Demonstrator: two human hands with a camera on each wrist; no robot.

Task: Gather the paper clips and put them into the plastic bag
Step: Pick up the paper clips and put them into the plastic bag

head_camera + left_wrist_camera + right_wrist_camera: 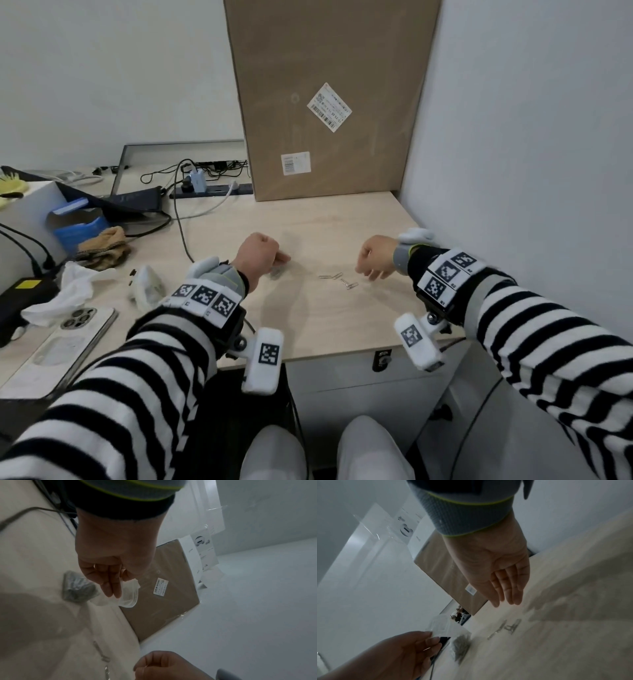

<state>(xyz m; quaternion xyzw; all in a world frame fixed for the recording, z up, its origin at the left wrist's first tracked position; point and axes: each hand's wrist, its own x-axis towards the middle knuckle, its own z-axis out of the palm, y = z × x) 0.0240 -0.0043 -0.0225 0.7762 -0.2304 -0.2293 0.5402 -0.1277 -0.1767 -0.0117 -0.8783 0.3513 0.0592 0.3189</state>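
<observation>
My left hand [281, 259] pinches the mouth of a small clear plastic bag [127, 595] between thumb and fingers, just above the light wooden table [325, 325]. The bag's lower end rests on the table and holds a dark clump of paper clips [78, 588]. Several loose silver paper clips [337, 279] lie on the table between my hands, also seen in the right wrist view as paper clips [506, 627]. My right hand [368, 274] hovers just right of them, fingers [513, 588] relaxed and holding nothing.
A tall cardboard box [329, 96] leans against the back wall. A white wall [531, 137] borders the table on the right. At left lie a phone [61, 342], white cloth [68, 291], a blue box [77, 226], cables and a power strip [212, 190].
</observation>
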